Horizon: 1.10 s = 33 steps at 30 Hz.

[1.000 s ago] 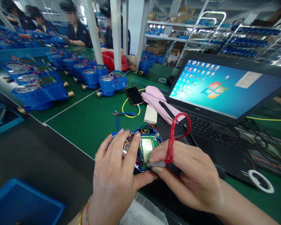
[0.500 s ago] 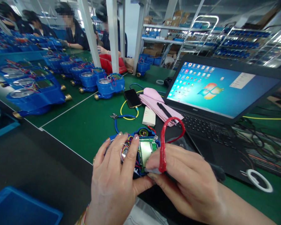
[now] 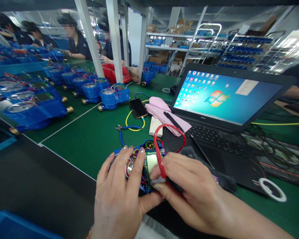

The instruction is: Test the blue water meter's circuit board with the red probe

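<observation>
A blue water meter body (image 3: pixel 146 156) with a green circuit board, a small display and coloured wires lies at the near edge of the green bench. My left hand (image 3: pixel 119 196) is wrapped over its left side, fingers pressing on the wires. My right hand (image 3: pixel 189 196) pinches a small grey connector at the meter's right edge. A thick red cable (image 3: pixel 165 146) loops up from that connector over my right fingers.
An open laptop (image 3: pixel 226 109) stands at the right beside pink cloth (image 3: pixel 161 111), a phone (image 3: pixel 138 108), a white box (image 3: pixel 155 126) and blue-handled cutters (image 3: pixel 126 127). Rows of blue meters (image 3: pixel 64 89) fill the left. Other people sit at the far left. A tape ring (image 3: pixel 272 189) lies at the right.
My right hand has slid left over the meter's display, bringing the red cable loop with it. The view has tilted up slightly. My left hand stays on the meter.
</observation>
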### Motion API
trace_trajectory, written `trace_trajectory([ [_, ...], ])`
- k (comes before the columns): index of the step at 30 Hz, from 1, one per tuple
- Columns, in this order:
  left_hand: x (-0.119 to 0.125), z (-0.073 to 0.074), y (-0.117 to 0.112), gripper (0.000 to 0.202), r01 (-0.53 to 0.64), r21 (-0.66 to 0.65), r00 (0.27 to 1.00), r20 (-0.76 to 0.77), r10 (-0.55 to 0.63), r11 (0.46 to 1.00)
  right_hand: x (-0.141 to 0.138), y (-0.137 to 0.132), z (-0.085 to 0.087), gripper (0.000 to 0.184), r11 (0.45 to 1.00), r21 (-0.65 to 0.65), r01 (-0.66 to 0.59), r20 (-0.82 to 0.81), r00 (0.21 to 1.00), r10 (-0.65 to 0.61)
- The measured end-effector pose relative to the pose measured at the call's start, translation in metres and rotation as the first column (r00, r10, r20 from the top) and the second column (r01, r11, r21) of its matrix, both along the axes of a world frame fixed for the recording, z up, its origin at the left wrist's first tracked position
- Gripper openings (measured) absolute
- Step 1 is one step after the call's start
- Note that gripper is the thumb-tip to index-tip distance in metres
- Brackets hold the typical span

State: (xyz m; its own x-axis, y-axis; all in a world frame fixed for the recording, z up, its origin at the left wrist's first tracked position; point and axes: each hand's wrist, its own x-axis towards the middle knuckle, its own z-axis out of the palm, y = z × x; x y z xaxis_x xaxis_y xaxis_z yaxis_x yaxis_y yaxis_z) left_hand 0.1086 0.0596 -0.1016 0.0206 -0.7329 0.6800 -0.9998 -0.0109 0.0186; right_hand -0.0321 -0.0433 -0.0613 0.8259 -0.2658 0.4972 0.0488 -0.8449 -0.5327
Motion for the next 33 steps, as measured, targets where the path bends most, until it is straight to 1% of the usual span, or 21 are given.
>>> trace_trajectory([
  [5, -0.0001, 0.0001, 0.0010, 0.054, -0.005, 0.005, 1.000, -0.001, 0.005, 1.000, -0.0010, 0.0013, -0.0013, 0.007, 1.000, -0.028, 0.002, 0.015, 1.000, -0.002],
  [10, 0.0004, 0.0013, 0.0008, 0.053, -0.015, 0.022, 1.000, 0.012, 0.014, 1.000, -0.0029, 0.0034, -0.0025, 0.009, 0.991, -0.134, -0.026, 0.077, 0.996, 0.036],
  [12, 0.0004, 0.0021, 0.0001, 0.053, -0.018, 0.030, 1.000, 0.012, 0.017, 0.999, -0.0027, 0.0036, -0.0027, 0.009, 0.987, -0.158, -0.025, 0.095, 0.995, 0.041],
  [23, 0.0010, 0.0035, -0.0007, 0.051, -0.011, 0.021, 0.999, 0.041, 0.010, 1.000, -0.0031, 0.0028, -0.0019, 0.008, 0.986, -0.160, -0.036, 0.076, 0.996, 0.049],
  [33, 0.0005, 0.0025, -0.0006, 0.050, -0.010, 0.011, 1.000, 0.024, 0.010, 1.000, -0.0035, 0.0024, -0.0023, 0.009, 0.987, -0.156, -0.045, 0.089, 0.994, 0.060],
])
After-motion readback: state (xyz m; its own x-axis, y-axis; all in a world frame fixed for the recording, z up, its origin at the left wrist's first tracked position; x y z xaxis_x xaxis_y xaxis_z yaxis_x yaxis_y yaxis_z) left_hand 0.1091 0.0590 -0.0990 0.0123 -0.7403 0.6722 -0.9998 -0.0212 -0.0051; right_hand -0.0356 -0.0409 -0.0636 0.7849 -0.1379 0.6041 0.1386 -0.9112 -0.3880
